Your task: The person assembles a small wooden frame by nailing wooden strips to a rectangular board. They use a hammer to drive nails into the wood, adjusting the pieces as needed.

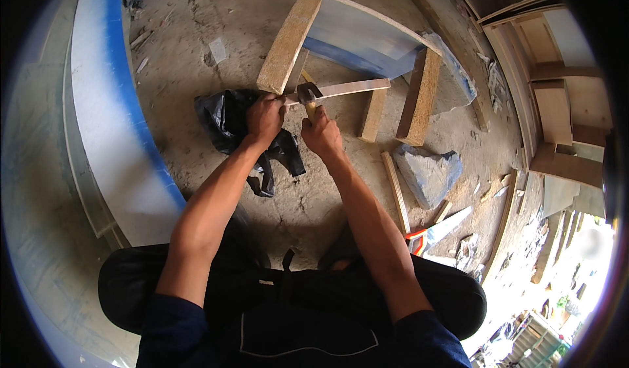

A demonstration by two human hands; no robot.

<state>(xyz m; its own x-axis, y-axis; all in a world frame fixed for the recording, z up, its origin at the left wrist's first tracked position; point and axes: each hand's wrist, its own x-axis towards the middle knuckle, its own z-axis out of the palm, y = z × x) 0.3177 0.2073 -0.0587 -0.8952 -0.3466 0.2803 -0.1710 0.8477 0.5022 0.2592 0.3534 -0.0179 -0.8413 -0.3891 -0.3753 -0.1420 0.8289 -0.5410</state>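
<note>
My right hand [322, 134] is wrapped round the wooden handle of a hammer [307, 93]. The hammer's dark head lies over a thin wooden strip [357, 87]. My left hand [265, 119] is closed at the strip's left end, its fingertips partly hidden; whether it also pinches a nail I cannot make out. The strip runs across the near side of a box-like wooden frame [288, 43] with thick chipboard edges and a blue-and-white panel [357, 37]. A short wooden piece [373, 116] sticks out below the strip. Beneath my left hand lies a crumpled black plastic bag [226, 116].
A grey-blue stone block [429, 174] and a wooden stick [396, 191] lie right of my hands. Nearer is a handsaw [449, 227] with an orange handle. A long white-and-blue panel [111, 106] stands left. Wooden cabinets [550, 106] and scraps line the right.
</note>
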